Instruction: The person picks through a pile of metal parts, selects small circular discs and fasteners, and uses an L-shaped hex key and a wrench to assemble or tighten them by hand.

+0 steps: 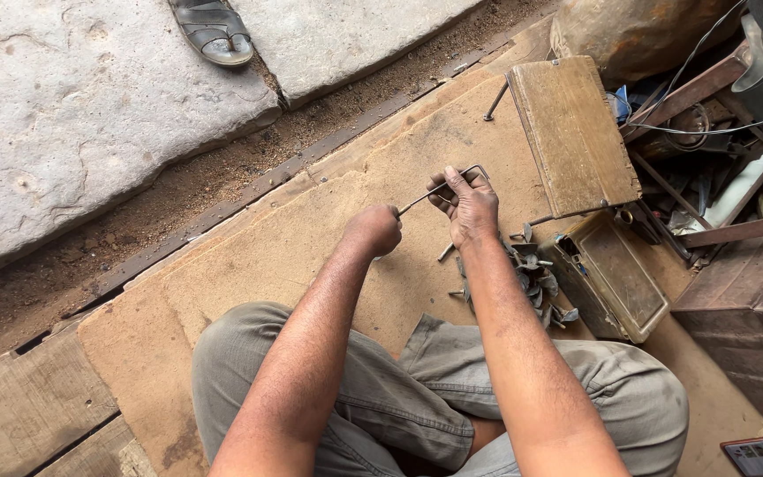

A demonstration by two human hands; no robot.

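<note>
A thin bent metal rod [426,196] is held between both my hands over a worn wooden board [328,230]. My left hand [376,230] is closed in a fist around the rod's near end. My right hand [465,205] grips the far part, where the rod turns in a hook [479,169]. Just beneath my right hand lies a pile of small metal parts and bolts [527,274].
A wooden box with its lid [571,132] raised stands to the right, its tray [611,274] beside the parts. Scrap metal and wires [708,168] crowd the right edge. A sandal [214,31] rests on stone slabs at top. My knees [249,353] are below.
</note>
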